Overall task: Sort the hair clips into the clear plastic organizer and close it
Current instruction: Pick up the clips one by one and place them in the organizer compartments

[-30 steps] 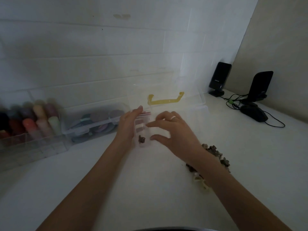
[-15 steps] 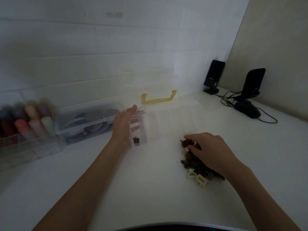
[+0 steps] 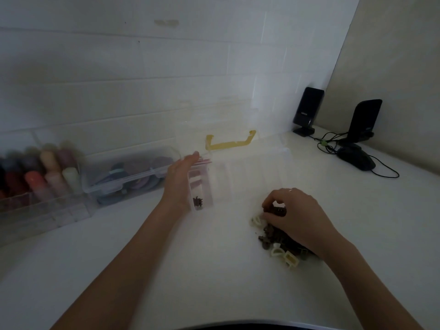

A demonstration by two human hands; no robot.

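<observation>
Task barely begun: one dark clip [image 3: 197, 201] lies in clear organizer [image 3: 250, 177], lid open. Left hand [image 3: 182, 179] flat against organizer's left side, holding nothing. Right hand [image 3: 292, 213] fingers curled, pinching dark clip from pile [image 3: 281, 248] on table [image 3: 190, 270]. Most clips unsorted.

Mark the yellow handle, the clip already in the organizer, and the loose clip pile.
yellow handle [image 3: 229, 145]: head view, middle of its bar.
brown clip [image 3: 197, 201]: head view, its body, in the organizer's left compartment.
clip pile [image 3: 266, 239]: head view, dark clips at its left edge.
</observation>
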